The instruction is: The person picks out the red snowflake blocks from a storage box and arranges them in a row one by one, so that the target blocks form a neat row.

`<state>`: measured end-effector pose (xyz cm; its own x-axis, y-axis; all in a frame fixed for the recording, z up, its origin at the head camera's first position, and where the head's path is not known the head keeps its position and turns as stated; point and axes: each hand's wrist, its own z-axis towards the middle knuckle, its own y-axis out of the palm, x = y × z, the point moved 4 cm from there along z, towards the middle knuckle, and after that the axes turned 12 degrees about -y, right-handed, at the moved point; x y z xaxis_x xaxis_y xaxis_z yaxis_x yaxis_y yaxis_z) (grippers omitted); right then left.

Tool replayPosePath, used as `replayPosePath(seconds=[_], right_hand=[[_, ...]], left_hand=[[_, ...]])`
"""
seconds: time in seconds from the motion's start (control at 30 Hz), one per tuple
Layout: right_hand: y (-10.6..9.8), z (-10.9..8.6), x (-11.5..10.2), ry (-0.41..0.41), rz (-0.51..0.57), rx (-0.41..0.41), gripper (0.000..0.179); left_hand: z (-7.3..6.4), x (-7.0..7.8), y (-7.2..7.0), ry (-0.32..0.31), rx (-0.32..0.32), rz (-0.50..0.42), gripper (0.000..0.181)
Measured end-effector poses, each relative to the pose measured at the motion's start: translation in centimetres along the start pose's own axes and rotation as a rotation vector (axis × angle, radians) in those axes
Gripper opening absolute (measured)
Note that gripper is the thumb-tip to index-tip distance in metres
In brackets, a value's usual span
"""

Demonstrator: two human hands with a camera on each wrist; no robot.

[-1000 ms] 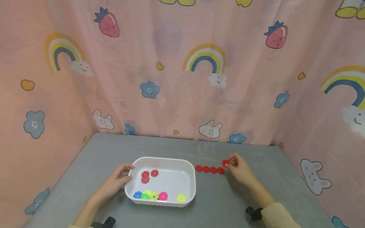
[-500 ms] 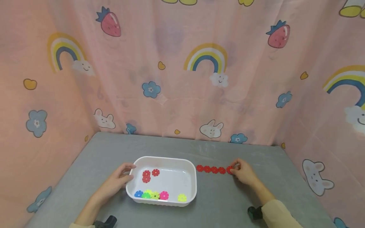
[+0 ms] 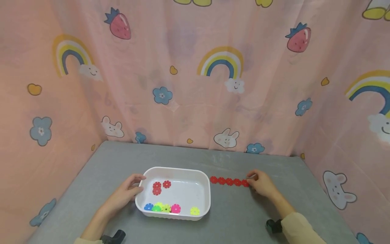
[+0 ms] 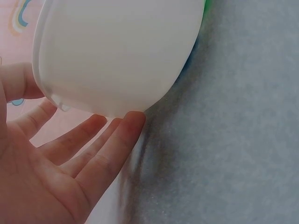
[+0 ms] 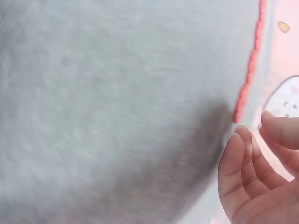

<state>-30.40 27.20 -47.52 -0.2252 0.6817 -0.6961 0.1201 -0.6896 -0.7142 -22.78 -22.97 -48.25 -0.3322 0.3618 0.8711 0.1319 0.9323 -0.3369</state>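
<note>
Behind a grey table (image 3: 237, 210) hangs a pink curtain (image 3: 189, 118); the left hand (image 3: 126, 191) rests loosely extended fingers against the left end of a white tray (image 3: 189, 195). Right of it lie five red discs (image 3: 229, 181) in a row, the right hand (image 3: 262, 184), thumb and fingers narrowly parted, at the far end, contact unclear.

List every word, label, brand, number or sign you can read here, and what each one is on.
No text can be read.
Pink curtain: printed pictures; its faint marks are too blurred to read.
White tray, row of red discs: no lettering visible.
Discs in the tray: too small to tell.
</note>
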Motion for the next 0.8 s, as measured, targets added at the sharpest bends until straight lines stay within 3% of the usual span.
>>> replayPosePath(seconds=[0.17, 0.33, 0.53, 0.8], right_hand=[[-1.0, 0.1, -1.2, -0.022, -0.002, -0.007, 0.023], [-1.4, 0.0, -4.6, -0.067, -0.063, -0.002, 0.024], [-1.1, -0.4, -8.5, -0.115, -0.074, 0.019, 0.024], [0.1, -0.7, -12.2, -0.171, -0.064, 0.082, 0.024]], left_hand=[[-0.1, 0.1, 0.1, -0.002, -0.001, -0.007, 0.037], [-0.2, 0.1, 0.1, -0.004, -0.004, -0.004, 0.037], [-0.1, 0.0, 0.0, -0.008, -0.001, -0.005, 0.036], [0.1, -0.1, 0.1, 0.015, 0.000, 0.002, 0.038]])
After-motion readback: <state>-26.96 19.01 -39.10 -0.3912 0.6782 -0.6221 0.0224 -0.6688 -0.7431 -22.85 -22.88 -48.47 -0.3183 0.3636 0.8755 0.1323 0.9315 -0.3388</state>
